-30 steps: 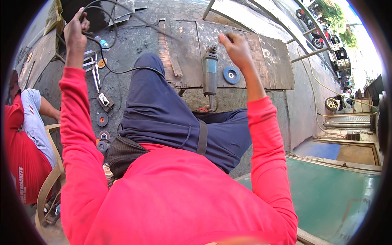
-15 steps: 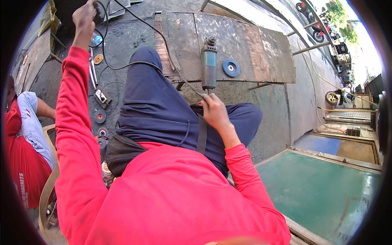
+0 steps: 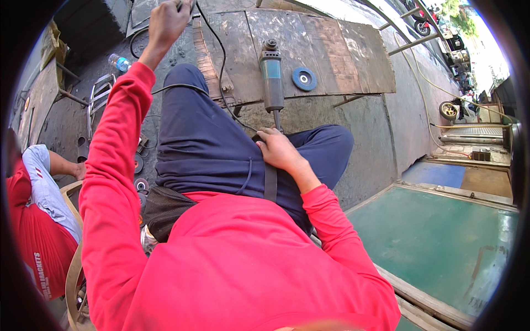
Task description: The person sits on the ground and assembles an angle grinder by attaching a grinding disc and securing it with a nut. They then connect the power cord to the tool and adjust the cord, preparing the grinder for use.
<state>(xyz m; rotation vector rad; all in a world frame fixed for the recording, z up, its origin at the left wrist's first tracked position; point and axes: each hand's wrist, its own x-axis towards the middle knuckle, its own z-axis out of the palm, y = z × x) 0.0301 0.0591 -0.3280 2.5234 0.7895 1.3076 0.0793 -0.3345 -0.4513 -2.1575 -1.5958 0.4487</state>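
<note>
The grinder (image 3: 271, 77) lies near the surface's (image 3: 342, 55) front edge, bare board to its right. Left hand (image 3: 167, 21) raised, fingers pinching the cable (image 3: 221, 71); right hand (image 3: 279, 150) on the thigh, fingers loosely curled.

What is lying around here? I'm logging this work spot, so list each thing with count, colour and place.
angle grinder: one, grey-blue body, on the wooden board ahead, pointing away.
grinding disc: one, blue, on the board right of the grinder.
wooden board: one, weathered brown, across the ground ahead.
cable: one, black, running from the raised hand down over the board.
plastic bottle: one, clear with a blue cap, on the ground far left.
small wheel: one, black, far right.
neighbouring person: one, red and grey clothes, seated left.
left hand: raised, gripping the cable.
right hand: resting on the dark-trousered thigh, by the grinder's tail.
</note>
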